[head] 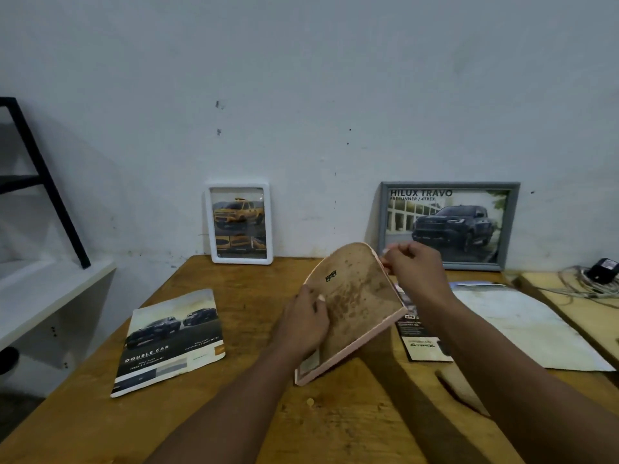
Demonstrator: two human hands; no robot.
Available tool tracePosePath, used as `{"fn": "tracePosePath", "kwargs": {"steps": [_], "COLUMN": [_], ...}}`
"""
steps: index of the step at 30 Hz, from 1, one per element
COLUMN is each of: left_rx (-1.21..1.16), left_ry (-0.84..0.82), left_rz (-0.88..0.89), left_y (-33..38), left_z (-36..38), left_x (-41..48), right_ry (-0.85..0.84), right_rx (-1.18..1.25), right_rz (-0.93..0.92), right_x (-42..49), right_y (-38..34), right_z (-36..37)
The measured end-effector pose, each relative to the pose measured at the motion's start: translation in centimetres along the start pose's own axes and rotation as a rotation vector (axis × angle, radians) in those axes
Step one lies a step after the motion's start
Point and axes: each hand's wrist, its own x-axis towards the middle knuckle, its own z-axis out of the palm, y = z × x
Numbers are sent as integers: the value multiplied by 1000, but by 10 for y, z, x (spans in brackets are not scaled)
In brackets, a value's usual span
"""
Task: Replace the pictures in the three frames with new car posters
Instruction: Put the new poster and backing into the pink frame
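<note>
I hold a pink frame [355, 306] tilted on its lower edge on the wooden table [254, 416], its stained brown back panel facing me. My left hand [303, 324] grips the frame's left side, fingers spread on the back. My right hand [413, 266] pinches the frame's upper right edge. Against the wall lean a white frame [238, 223] showing a yellow truck and a grey frame [449, 224] showing a dark truck. A "Double Cab" car poster [169, 341] lies flat at the left. Another car poster [423, 343] lies partly hidden behind the pink frame and my right arm.
A pale sheet of paper [522, 326] lies at the right of the table. Cables and a black adapter [599, 272] sit on a second table at far right. A white shelf [43, 296] and a black metal stand [43, 175] are at the left.
</note>
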Motion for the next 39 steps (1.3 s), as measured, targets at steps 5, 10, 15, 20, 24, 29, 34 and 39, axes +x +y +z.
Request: {"fn": "tracePosePath", "kwargs": {"steps": [5,10,15,20,24,29,34,39], "left_rx": [-345,-741,-552,-259,-220,44,363,428], "left_ry": [-142,-171,-229,-75,-36,-38,-101,-95], "left_rz": [-18,-149,-194,-207,-169,-70,41,76], "left_y": [59,97,76,34,-6,-39,-48,-46], "left_z": [22,-30,-95,-90,-55,-17,-12,-11], "left_x": [4,6,7,4,-1,-14,-19,-17], "right_ry": [-97,-250,-297,-265,-296,-266,-288,-354], "right_rx": [77,-5,-12,-296,-505,-660,-732,-724], "right_rz": [-124,-195,-149,-101,-70,-227,-279,-230], "right_x": [7,7,3,-4,-21,-37,-38,-38], "right_y": [-41,-45,-26,21,68,100,102,96], "right_z": [-20,-8,18,35,37,36,39,34]}}
